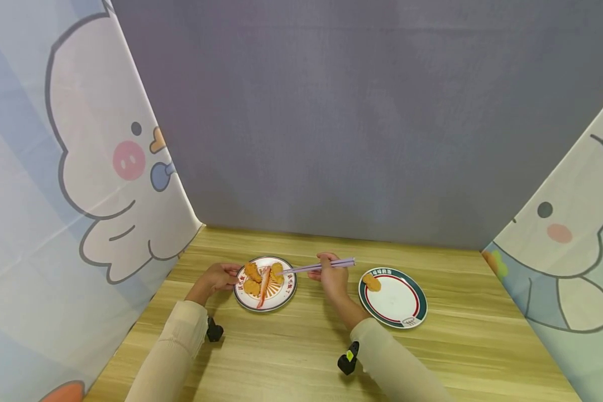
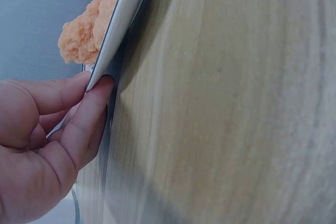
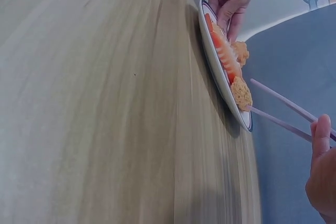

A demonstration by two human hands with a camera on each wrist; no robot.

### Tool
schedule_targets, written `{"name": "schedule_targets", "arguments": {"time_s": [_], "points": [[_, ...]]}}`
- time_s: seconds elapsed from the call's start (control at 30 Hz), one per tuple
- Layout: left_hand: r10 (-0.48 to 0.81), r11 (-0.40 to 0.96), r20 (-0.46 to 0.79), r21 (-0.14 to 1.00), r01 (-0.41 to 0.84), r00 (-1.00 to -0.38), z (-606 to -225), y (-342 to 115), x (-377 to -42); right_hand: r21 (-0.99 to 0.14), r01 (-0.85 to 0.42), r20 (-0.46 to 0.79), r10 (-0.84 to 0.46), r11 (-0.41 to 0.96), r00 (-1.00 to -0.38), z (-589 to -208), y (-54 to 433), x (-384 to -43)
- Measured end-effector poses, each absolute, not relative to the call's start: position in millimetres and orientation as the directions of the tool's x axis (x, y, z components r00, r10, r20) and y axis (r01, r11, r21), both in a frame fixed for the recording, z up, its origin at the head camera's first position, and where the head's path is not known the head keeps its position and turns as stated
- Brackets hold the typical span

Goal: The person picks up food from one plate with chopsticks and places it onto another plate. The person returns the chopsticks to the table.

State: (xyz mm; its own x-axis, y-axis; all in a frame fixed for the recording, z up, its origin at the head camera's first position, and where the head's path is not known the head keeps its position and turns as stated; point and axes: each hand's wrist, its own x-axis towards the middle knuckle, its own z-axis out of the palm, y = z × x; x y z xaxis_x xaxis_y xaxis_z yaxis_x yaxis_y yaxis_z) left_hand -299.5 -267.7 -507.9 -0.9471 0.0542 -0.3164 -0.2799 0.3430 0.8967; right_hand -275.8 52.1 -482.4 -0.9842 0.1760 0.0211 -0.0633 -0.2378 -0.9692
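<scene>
My left hand (image 1: pixel 224 276) pinches the left rim of a white plate (image 1: pixel 283 300) between thumb and fingers. In the left wrist view, that rim looks slightly raised off the wood. Several golden fried nuggets (image 1: pixel 252 287) lie on it, beside a long red-and-white piece of food (image 1: pixel 263 286), like a crab leg or shrimp. A pair of light purple chopsticks (image 1: pixel 306 268) is in my right hand (image 1: pixel 334 279). In the right wrist view, one chopstick tip meets the nugget (image 3: pixel 241 94) nearest that hand; the other tip stands apart from it.
To the right of my right hand lies a second plate (image 1: pixel 393 297) with a green and red rim. A nugget piece (image 1: pixel 372 282) sits at its upper left. Everything stands on a wooden table (image 1: pixel 281 357), with a grey backdrop (image 1: pixel 331 139) behind and printed cloths at both sides.
</scene>
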Motion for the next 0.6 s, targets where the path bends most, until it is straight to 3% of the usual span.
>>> {"name": "schedule_targets", "arguments": {"time_s": [0.6], "points": [[0.036, 0.332, -0.328, 0.895, -0.298, -0.944, -506, -266, -299, -0.982, -0.1, 0.067, 0.203, -0.159, -0.977, -492, 38, -272]]}}
